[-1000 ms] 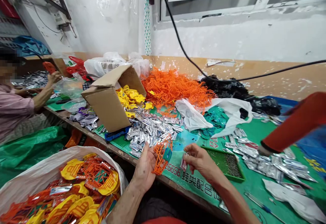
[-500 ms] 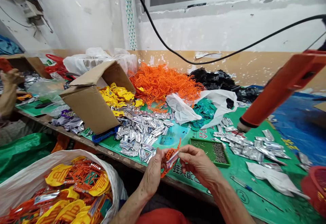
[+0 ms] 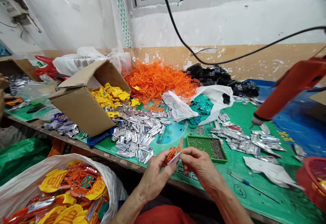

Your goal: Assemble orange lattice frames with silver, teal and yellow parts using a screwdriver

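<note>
The two hands have closed in on each other since a moment ago, and the foil sachet now sits against the orange piece. Far left, a white sack brims with yellow and orange plastic pieces. Behind it a cardboard box lies tipped over on the bench, beside a heap of yellow plastic pieces and a spread of silver foil sachets. Over the bench edge, the left hand pinches an orange plastic lattice piece between thumb and fingers, while the right hand pinches a small foil sachet against it, its fingers held close together. Just beyond sits a green perforated tray. Farther right lie a screwdriver and a red basket – an orange-red tool hangs above them.
</note>
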Action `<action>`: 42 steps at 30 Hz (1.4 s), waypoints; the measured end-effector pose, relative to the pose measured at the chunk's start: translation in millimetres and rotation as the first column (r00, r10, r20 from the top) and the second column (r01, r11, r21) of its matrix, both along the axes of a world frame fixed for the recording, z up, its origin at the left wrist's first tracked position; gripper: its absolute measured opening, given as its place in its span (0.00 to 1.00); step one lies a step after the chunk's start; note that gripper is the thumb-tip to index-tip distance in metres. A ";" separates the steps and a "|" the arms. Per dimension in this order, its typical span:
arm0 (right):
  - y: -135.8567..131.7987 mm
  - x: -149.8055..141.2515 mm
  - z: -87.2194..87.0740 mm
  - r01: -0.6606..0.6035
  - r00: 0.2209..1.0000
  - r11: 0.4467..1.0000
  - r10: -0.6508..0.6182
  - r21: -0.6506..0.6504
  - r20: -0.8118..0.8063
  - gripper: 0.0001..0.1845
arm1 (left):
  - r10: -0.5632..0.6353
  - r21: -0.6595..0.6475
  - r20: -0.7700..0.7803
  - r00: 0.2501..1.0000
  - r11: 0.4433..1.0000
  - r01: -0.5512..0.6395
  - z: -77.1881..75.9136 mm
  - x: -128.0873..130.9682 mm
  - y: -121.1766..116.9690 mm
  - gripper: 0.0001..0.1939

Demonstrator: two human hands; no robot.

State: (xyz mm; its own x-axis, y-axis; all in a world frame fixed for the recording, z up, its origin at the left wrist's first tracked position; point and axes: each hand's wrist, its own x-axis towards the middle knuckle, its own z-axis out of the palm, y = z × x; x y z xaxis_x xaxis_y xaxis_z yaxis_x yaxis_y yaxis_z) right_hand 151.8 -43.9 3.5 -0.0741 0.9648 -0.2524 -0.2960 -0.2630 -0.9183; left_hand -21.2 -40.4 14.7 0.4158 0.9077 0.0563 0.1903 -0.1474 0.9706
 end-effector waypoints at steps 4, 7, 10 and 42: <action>-11.3 3.5 4.4 0.019 0.996 0.991 -0.030 0.131 0.078 0.12 | 0.014 0.263 -0.093 0.996 0.965 0.010 -1.7 1.2 0.2 0.14; -21.1 6.9 8.5 -0.024 0.965 0.927 -0.076 0.375 0.250 0.06 | -0.025 0.447 -0.091 0.996 0.892 0.063 -5.7 1.3 0.5 0.13; -31.1 8.8 12.2 -0.117 0.889 0.795 -0.184 0.596 0.420 0.04 | -0.060 0.589 -0.091 0.994 0.802 0.103 -7.3 2.7 0.4 0.13; -50.7 13.1 5.6 -0.266 0.674 0.517 -0.504 0.814 0.540 0.10 | 0.053 0.856 -0.304 0.951 0.454 0.248 -8.2 -0.7 -0.3 0.13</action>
State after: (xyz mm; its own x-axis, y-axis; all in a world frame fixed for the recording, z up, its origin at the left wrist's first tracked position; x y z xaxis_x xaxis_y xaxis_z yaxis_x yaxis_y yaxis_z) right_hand 164.9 -94.6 9.2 -0.1324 0.7107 0.6910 0.5028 0.6489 -0.5710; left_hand -21.9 -40.7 6.5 0.6307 0.3840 0.6743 0.3226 -0.9201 0.2222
